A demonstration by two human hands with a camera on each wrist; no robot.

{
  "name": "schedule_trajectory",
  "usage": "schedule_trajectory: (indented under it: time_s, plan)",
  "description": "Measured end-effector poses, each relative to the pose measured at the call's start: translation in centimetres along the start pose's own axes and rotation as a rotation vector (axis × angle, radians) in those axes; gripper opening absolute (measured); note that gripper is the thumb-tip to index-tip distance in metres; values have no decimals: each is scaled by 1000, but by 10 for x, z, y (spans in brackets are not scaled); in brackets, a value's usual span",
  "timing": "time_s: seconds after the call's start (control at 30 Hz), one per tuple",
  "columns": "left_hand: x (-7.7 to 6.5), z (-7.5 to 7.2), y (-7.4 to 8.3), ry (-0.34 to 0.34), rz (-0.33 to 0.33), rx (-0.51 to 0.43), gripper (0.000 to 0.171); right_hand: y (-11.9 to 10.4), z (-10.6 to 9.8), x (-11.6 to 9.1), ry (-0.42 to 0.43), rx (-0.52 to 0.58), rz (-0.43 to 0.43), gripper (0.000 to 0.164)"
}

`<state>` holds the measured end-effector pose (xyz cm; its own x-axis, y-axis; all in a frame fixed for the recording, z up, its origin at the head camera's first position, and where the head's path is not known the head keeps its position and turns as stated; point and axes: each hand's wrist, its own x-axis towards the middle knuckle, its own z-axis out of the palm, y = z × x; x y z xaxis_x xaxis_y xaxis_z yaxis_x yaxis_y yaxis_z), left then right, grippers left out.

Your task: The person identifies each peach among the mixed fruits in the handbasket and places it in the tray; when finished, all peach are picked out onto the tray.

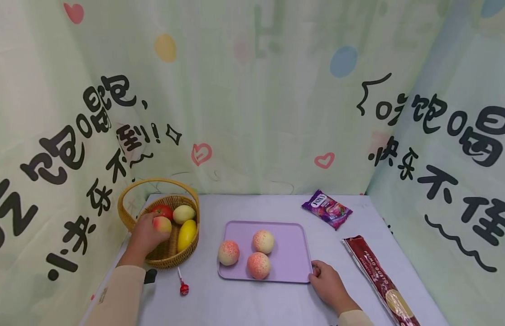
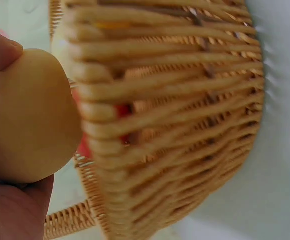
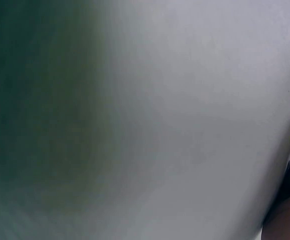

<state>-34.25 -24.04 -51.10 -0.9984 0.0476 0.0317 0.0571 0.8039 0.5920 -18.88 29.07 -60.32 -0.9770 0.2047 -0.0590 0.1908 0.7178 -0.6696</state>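
My left hand (image 1: 145, 237) grips a yellow-and-red peach (image 1: 162, 225) over the left side of a wicker basket (image 1: 170, 262). In the left wrist view the peach (image 2: 32, 120) sits between thumb and fingers beside the basket's rim (image 2: 92, 95). Inside the basket lie a red tomato-like fruit (image 1: 162, 211), partly hidden, a pale oval fruit (image 1: 184, 214) and a yellow lemon (image 1: 187, 235). My right hand (image 1: 329, 284) pinches the near right corner of a purple tray (image 1: 282, 253). Three pink-speckled peaches (image 1: 259, 266) rest toward the tray's left. The right wrist view is mostly blurred.
A red lollipop (image 1: 184, 288) lies in front of the basket. Behind and right of the tray is a purple candy bag (image 1: 327, 209). A long dark-red pasta packet (image 1: 380, 280) lies along the right side. A printed curtain (image 1: 252, 113) surrounds the white table (image 1: 211, 303).
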Motion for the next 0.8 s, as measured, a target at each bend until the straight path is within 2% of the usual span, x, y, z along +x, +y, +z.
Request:
schedule_trajectory:
  time_s: [0.43, 0.7, 0.8]
  plan:
    - [-8, 0, 14, 71, 54, -43, 75, -1, -1, 1, -27, 7, 30, 43]
    - [-20, 8, 16, 60, 104, -44, 73, 0, 0, 0, -12, 4, 11, 42]
    - [-26, 12, 20, 46, 99, -65, 73, -1, -1, -1, -22, 4, 20, 43]
